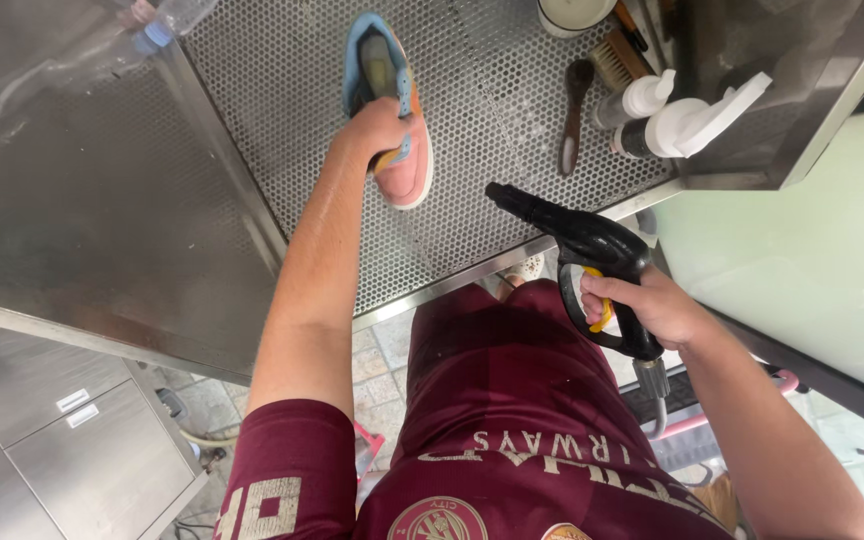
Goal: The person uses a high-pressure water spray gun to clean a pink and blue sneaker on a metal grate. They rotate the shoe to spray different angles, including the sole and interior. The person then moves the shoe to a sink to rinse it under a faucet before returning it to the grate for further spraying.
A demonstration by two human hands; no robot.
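Note:
My left hand [374,130] grips a pink and light-blue sneaker [392,100] by its side, holding it over the perforated metal wash surface [482,110]. The shoe's opening faces up and its toe points toward me. My right hand [647,305] is closed around the handle of a black spray gun [577,240] with a yellow trigger. Its nozzle points up and left, toward the sneaker, and stops a short way from it. A hose fitting hangs from the gun's base.
Brushes [592,75], two white pump bottles [677,120] and a white tub [572,12] stand at the back right of the surface. Steel walls flank the basin on the left [72,180] and right. A steel cabinet [52,440] sits lower left, above a tiled floor.

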